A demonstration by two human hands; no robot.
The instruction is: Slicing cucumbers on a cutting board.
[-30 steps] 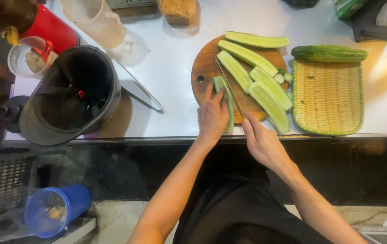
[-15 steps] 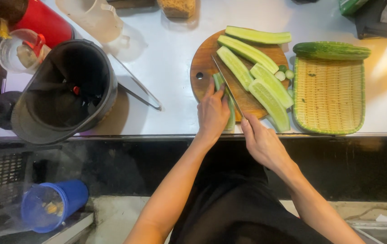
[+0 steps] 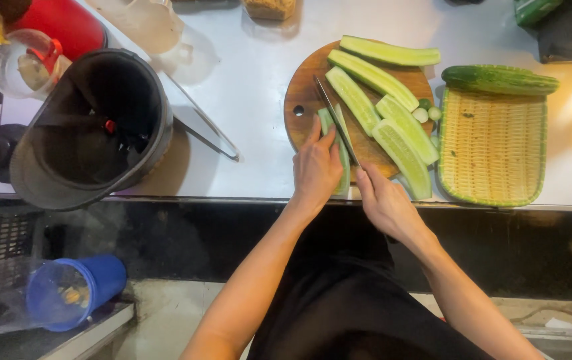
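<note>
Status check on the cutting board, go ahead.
Left hand pinning long green cucumber piece on round wooden board. Right hand gripping dark-bladed knife, blade lengthwise along it. Cut halves lie beside the blade.

The left hand (image 3: 316, 170) presses a cucumber piece (image 3: 342, 150) onto the round wooden board (image 3: 302, 113) while the right hand (image 3: 382, 200) holds a knife (image 3: 336, 120) lengthwise along it; a woven tray (image 3: 492, 147) lies beside.
</note>
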